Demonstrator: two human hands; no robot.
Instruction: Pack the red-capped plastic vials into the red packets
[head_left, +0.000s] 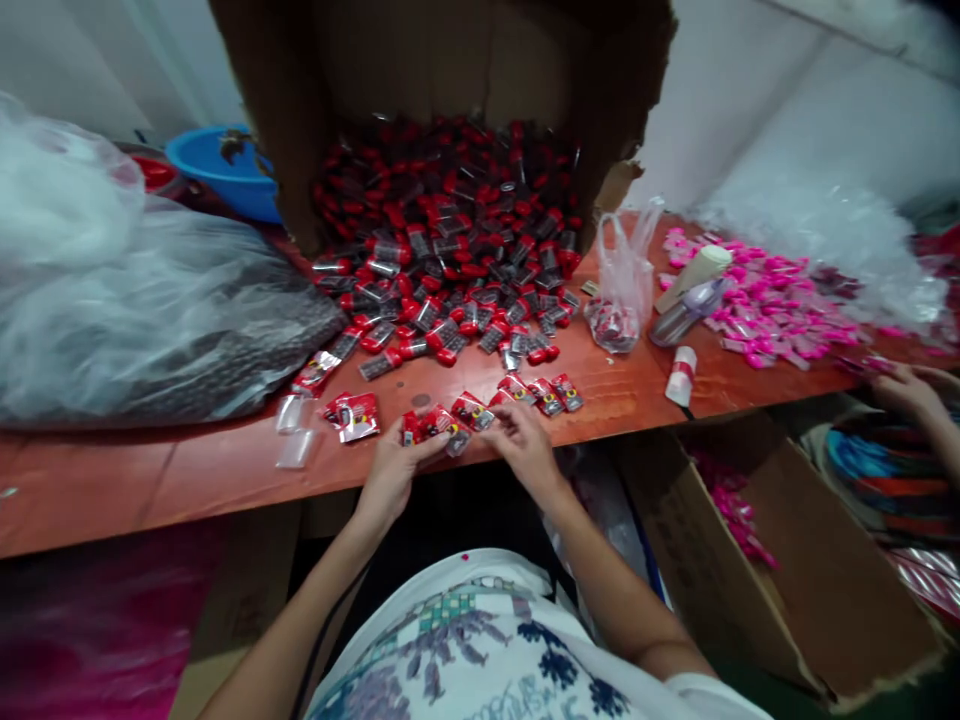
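My left hand [391, 470] is closed on small red printed packets [436, 420] at the table's front edge, its thumb lying across them. Against the right end of this group, my right hand [525, 452] has its fingertips curled at another red packet [472, 408]. Several more red packets [547, 396] lie in a row just beyond the right hand. To the left rest a loose red packet [358, 416] and small clear plastic sleeves [296, 447]. A big heap of red-capped clear containers with dark contents [450, 270] spills toward my hands.
A cardboard box [465, 60] on its side holds the heap. Left are a large plastic bag [150, 310] and a blue basin [225, 170]. Right are a small bag [619, 290], a white roll [681, 376] and pink pieces [780, 300]. Another person's hand [907, 390] works at far right.
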